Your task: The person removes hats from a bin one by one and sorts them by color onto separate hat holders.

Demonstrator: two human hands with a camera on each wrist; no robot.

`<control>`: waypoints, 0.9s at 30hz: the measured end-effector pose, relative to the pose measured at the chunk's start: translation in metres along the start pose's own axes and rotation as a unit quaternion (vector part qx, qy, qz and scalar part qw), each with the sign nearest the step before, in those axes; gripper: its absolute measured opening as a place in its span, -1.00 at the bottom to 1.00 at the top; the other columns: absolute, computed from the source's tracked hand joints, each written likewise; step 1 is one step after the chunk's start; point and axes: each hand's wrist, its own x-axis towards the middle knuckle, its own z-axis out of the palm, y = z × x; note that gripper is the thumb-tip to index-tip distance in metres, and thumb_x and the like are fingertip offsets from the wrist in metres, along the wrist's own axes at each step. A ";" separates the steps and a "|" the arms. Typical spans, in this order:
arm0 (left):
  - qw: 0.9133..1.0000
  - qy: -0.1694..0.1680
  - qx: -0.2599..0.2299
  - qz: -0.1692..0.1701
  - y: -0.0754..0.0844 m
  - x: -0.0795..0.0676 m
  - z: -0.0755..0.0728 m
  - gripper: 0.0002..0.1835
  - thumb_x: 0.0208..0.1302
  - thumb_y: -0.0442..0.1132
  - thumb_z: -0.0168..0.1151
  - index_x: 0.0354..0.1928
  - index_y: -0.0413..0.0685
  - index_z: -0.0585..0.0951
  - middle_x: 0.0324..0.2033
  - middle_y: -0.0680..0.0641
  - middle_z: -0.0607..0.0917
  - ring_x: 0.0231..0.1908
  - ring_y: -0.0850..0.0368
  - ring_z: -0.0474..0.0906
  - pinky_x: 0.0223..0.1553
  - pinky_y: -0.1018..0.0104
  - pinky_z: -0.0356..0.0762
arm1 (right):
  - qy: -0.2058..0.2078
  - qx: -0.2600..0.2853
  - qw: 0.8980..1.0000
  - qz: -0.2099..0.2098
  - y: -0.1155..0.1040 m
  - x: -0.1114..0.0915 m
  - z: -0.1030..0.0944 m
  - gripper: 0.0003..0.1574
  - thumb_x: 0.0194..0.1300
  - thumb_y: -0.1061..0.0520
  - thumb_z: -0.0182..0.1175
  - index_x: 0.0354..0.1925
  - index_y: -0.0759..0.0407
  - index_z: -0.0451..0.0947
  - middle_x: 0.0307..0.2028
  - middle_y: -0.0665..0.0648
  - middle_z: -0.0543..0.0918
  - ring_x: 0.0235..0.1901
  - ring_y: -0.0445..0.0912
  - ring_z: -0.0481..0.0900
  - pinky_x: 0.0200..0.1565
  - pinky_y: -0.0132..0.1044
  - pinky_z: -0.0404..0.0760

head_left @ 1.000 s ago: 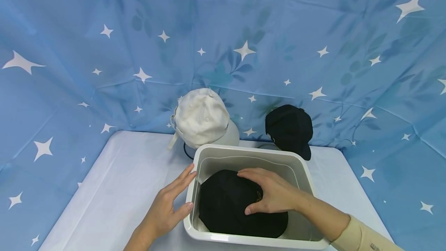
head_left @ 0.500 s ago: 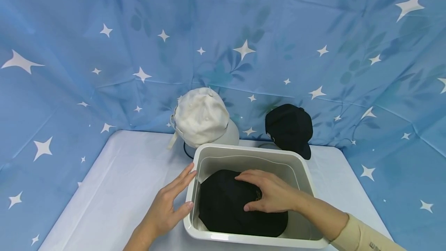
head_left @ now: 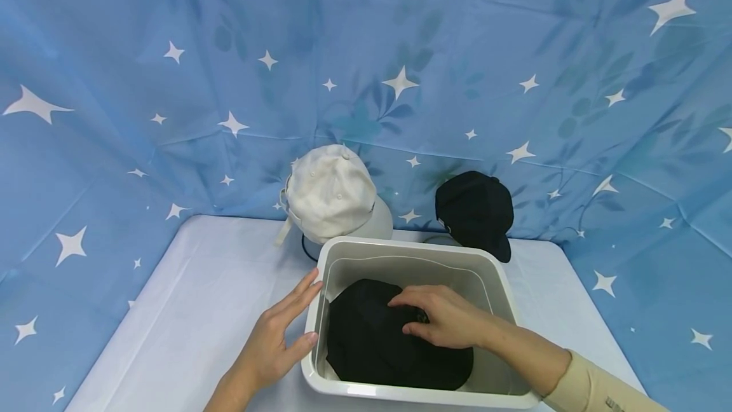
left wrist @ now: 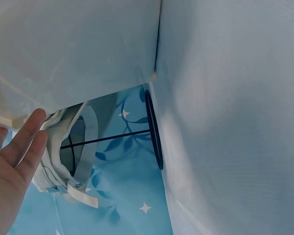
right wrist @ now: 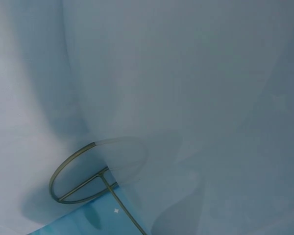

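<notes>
A black cap (head_left: 377, 348) lies in a light grey plastic bin (head_left: 412, 389), crown up. Above its right part, inside the bin, is my right hand (head_left: 446, 316), fingers bent loosely and thumb apart from them; whether the fingertips touch the cloth is unclear. A small emblem on the cap shows partly between thumb and fingers. My left hand (head_left: 274, 342) rests against the bin's left side, its fingertips at the rim and its fingers extended. In the left wrist view the left hand (left wrist: 10, 176) lies by the bin's outer wall (left wrist: 83, 44). The right wrist view does not show my right hand.
Behind the bin, a cream cap (head_left: 332, 192) sits on a wire stand (left wrist: 154, 129). Farther right, a second black cap (head_left: 474, 212) is raised near another wire stand (right wrist: 73, 171). A white cloth covers the table (head_left: 217, 285), with a blue star-patterned curtain (head_left: 366, 49) behind.
My right hand's fingers have drawn in toward the thumb and shifted slightly over the black cap. The left hand and the bin stay in place.
</notes>
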 end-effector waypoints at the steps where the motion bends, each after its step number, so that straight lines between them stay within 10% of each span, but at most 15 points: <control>1: 1.000 0.000 -0.001 0.001 0.000 0.000 0.000 -0.27 0.22 -0.30 0.21 0.49 -0.24 0.42 0.54 -0.21 0.34 0.44 -0.05 0.42 0.42 0.44 0.26 | 0.001 0.004 1.000 -0.002 0.000 0.000 0.000 -0.49 0.30 0.11 0.47 0.21 0.05 0.65 0.05 -0.07 0.72 -0.15 -0.30 0.62 -0.06 -0.24 0.69; 27: 1.000 -0.003 -0.002 -0.006 0.000 0.000 -0.001 -0.26 0.23 -0.30 0.21 0.51 -0.21 0.42 0.55 -0.19 0.33 0.44 -0.03 0.42 0.41 0.45 0.27 | 0.049 0.026 0.998 -0.024 0.002 0.000 0.000 -0.64 0.23 0.34 0.45 -0.01 0.09 0.72 -0.18 -0.08 0.76 -0.29 -0.38 0.59 -0.21 -0.37 0.67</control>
